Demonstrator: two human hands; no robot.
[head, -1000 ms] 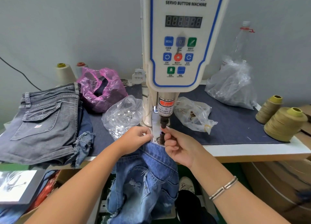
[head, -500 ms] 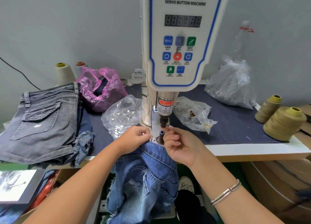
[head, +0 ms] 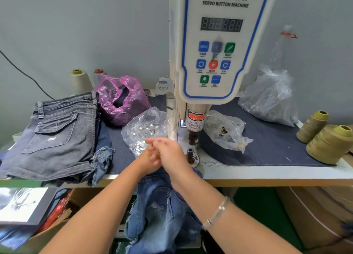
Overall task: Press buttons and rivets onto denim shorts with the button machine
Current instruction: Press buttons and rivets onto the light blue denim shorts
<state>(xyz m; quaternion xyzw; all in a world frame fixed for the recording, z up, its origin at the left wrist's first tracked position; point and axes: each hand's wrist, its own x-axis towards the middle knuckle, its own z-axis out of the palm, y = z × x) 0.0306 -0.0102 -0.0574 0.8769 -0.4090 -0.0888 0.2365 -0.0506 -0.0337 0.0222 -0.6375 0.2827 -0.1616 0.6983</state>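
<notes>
The servo button machine stands at the middle of the table, its dark lower die bare under the punch. Light blue denim shorts hang over the table's front edge below the die. My right hand reaches left across my left hand, blurred, fingers stretched towards a clear bag of silver buttons. My left hand lies mostly hidden under it at the top of the shorts; its grip cannot be made out.
Grey denim shorts lie stacked at the left, a pink bag behind them. A clear bag of brass parts and a bigger clear bag sit right of the machine. Thread cones stand at the right edge.
My right hand has left the die and swung left over my left hand towards the button bag. The die now shows bare.
</notes>
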